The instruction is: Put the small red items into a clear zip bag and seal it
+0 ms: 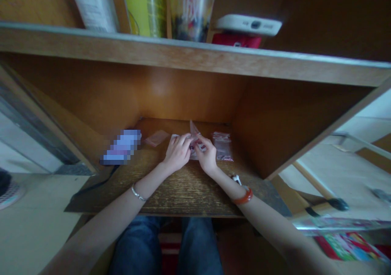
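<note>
1. The person's left grip [177, 153] is pinching a small pink-and-white packet [193, 133] closed between fingers and thumb.
2. The right grip [206, 155] is closing on the same packet from the other side, wearing an orange bead bracelet [243, 196].
3. The packet is being held just above the wooden worktop [189, 191], under a shelf [189, 53].
4. A clear plastic bag [222, 147] is lying just beside the right grip, and a flat pink sachet [157, 138] is lying left of the left grip.
5. A blurred object [121, 147] is sitting farther left.

Top shelf: a pale wooden board [195, 53] holding a white phone case [248, 25] on a red packet [236, 41], beside a printed cylinder [192, 10].
Desk: a brown wood-grain top [183, 195] under a blurred lilac rectangular object [121, 147].
</note>
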`<control>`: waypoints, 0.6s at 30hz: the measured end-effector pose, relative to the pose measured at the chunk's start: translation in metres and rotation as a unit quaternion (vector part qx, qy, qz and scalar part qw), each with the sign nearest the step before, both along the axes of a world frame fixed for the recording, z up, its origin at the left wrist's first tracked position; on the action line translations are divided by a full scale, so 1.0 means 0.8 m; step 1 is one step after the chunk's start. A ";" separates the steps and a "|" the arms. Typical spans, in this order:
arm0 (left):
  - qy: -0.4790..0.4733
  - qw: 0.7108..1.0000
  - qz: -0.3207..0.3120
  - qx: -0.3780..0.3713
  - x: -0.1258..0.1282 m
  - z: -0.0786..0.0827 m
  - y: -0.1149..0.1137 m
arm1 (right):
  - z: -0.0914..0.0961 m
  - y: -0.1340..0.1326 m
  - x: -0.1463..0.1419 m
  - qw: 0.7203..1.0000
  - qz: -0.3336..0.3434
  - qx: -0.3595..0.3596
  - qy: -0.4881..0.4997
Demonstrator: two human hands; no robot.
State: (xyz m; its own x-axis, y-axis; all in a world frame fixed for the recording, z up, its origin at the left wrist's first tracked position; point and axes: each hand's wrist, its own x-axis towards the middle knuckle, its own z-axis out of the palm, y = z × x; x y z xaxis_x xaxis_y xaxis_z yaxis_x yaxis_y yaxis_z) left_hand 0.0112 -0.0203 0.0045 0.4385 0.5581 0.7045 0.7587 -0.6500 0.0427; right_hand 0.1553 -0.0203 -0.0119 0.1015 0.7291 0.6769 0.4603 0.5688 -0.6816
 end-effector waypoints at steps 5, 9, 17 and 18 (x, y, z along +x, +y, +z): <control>-0.015 1.000 -0.001 -0.024 -0.001 -0.007 0.006 | 0.004 -0.001 0.000 0.999 0.037 0.029 -0.010; -0.042 0.999 0.005 -0.029 -0.003 -0.007 0.008 | 0.001 -0.004 -0.003 0.998 0.060 0.021 -0.014; -0.036 0.998 0.018 -0.045 -0.006 -0.001 0.003 | -0.001 -0.003 -0.005 0.997 0.078 0.012 0.004; -0.036 0.998 0.018 -0.046 -0.006 0.000 0.003 | -0.001 -0.002 -0.005 0.997 0.079 0.011 0.011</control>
